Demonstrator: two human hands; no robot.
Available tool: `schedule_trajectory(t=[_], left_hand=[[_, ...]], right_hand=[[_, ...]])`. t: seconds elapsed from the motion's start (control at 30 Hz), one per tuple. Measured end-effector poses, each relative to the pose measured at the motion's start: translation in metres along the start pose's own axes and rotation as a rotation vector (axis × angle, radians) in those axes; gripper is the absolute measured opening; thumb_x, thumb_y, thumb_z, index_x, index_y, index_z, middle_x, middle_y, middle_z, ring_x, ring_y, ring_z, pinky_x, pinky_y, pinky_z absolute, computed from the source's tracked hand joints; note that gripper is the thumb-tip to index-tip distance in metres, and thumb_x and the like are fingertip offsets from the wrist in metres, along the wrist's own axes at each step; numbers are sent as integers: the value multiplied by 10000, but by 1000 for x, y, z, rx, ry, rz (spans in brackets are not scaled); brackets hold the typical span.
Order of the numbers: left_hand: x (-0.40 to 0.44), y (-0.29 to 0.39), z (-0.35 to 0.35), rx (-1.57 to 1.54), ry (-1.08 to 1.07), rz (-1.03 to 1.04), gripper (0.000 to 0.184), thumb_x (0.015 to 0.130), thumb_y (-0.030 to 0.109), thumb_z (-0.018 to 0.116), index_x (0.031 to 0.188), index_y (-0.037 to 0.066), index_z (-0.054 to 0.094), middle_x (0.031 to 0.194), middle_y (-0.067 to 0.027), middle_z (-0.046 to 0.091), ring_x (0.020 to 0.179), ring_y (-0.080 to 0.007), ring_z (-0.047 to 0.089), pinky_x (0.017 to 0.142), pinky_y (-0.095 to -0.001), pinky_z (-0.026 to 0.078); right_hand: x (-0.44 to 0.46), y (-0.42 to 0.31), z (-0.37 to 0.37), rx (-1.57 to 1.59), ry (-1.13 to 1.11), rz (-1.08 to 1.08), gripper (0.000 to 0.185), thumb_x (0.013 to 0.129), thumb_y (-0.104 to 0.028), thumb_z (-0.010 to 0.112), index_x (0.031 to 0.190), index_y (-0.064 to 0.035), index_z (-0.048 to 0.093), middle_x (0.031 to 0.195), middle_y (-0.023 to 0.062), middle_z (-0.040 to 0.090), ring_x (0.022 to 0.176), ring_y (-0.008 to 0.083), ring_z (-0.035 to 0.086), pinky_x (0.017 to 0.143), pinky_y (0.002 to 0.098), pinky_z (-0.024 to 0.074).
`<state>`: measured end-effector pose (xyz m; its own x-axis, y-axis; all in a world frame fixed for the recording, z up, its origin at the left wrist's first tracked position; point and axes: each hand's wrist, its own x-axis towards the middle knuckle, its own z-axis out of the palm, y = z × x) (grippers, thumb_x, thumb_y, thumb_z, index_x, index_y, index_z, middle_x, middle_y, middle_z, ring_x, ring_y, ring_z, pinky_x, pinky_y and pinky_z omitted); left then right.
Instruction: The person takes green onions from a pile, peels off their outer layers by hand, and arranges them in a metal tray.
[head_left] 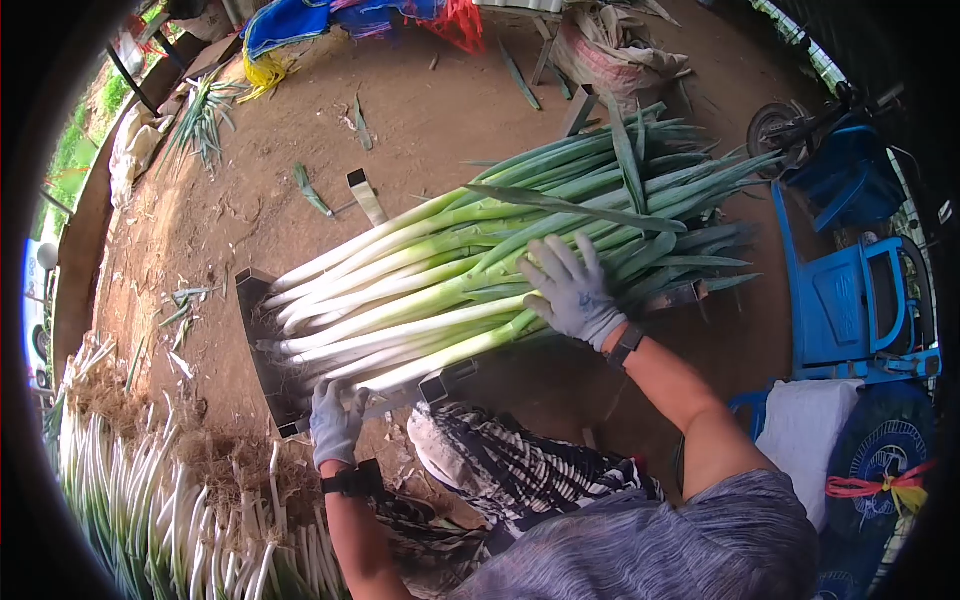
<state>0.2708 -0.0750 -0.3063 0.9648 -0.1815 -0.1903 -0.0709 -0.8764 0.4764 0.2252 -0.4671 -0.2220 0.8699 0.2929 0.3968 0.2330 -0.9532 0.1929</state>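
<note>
A thick bundle of large green onions point(430, 275) lies across a metal rack, with white root ends at the left and green leaves fanning out to the right. My right hand point(572, 290), in a pale glove, rests fingers spread on the near side of the bundle, where white turns to green. At the root end my left hand point(337, 425), gloved too, has its fingers extended and thumb apart beside the nearest stalk. A dark metal end plate point(262, 350) stands against the roots. Whether the left fingertips touch the stalk is unclear.
More green onions point(200, 510) with muddy roots are piled at lower left. A blue three-wheeled cart point(850, 300) stands at right. Loose leaves point(310, 190) litter the dirt floor, and a pale sack point(610, 55) sits at the back.
</note>
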Motion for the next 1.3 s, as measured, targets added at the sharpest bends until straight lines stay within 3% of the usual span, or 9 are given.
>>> schedule_trajectory(t=[0.23, 0.33, 0.53, 0.63, 0.87, 1.0, 1.13, 1.23, 1.3], left_hand=[[5, -5, 8, 49, -23, -31, 492, 825, 435, 640, 1110, 42, 562, 1204, -175, 491, 1135, -355, 467, 935, -424, 407], [5, -12, 10, 39, -18, 27, 509, 827, 438, 634, 1130, 37, 552, 1215, -181, 485, 1145, -360, 462, 946, -428, 403], [3, -35, 31, 30, 158, 158, 382, 717, 202, 725, 1055, 88, 588, 1101, -134, 548, 1067, -344, 509, 899, -427, 429], [1, -29, 33, 106, 230, 167, 323, 736, 187, 683, 1029, 89, 588, 1069, -117, 564, 1032, -318, 527, 902, -424, 427], [-6, -27, 35, 127, 285, 110, 321, 751, 193, 660, 1042, 94, 570, 1123, -122, 547, 1074, -313, 511, 922, -401, 428], [-9, -36, 44, 63, 229, 55, 476, 764, 181, 653, 1203, 90, 493, 1271, -135, 467, 1234, -312, 410, 993, -397, 397], [-11, -33, 39, 51, 144, 32, 581, 774, 185, 650, 1300, 76, 427, 1357, -138, 408, 1303, -318, 337, 1038, -409, 355], [-12, -36, 36, 26, 99, 24, 621, 777, 191, 651, 1333, 69, 403, 1387, -140, 388, 1324, -322, 314, 1058, -414, 331], [-18, -36, 31, 10, 79, 22, 641, 781, 193, 649, 1354, 73, 387, 1398, -141, 379, 1333, -320, 306, 1066, -412, 322]], right_hand=[[-36, 73, 33, -221, 156, 1114, 560, 896, -429, 471, 1369, -142, 383, 1424, 175, 343, 1290, 346, 345, 1059, 484, 235], [-39, 77, 52, -58, 179, 1290, 573, 896, -437, 470, 1384, -156, 363, 1437, 170, 330, 1303, 350, 336, 1048, 491, 258], [-27, 79, 31, -309, 39, 1197, 574, 863, -408, 513, 1370, -169, 389, 1437, 142, 325, 1325, 321, 299, 1015, 598, 232], [-23, 84, 10, -631, -136, 773, 485, 865, -286, 494, 1334, -169, 451, 1423, 115, 356, 1311, 293, 320, 1051, 587, 169], [-28, 109, 17, -367, -651, 1365, 522, 855, -375, 431, 1310, -125, 488, 1324, 142, 502, 1174, 311, 513, 947, 508, 375], [-24, 145, 21, -232, -924, 1087, 430, 834, -356, 457, 1094, -69, 644, 1176, 180, 601, 1071, 345, 580, 853, 461, 447], [49, 91, -40, -385, -531, 904, 343, 857, -311, 502, 1040, -67, 661, 1052, 140, 638, 953, 348, 607, 754, 458, 474], [78, 27, -31, -123, -182, 252, 339, 820, -253, 584, 1104, -70, 601, 1037, 106, 598, 1012, 296, 544, 835, 421, 442], [81, 3, 17, 87, -393, -51, 386, 767, -244, 636, 1111, -70, 601, 1040, 89, 602, 1016, 293, 532, 921, 392, 406]])
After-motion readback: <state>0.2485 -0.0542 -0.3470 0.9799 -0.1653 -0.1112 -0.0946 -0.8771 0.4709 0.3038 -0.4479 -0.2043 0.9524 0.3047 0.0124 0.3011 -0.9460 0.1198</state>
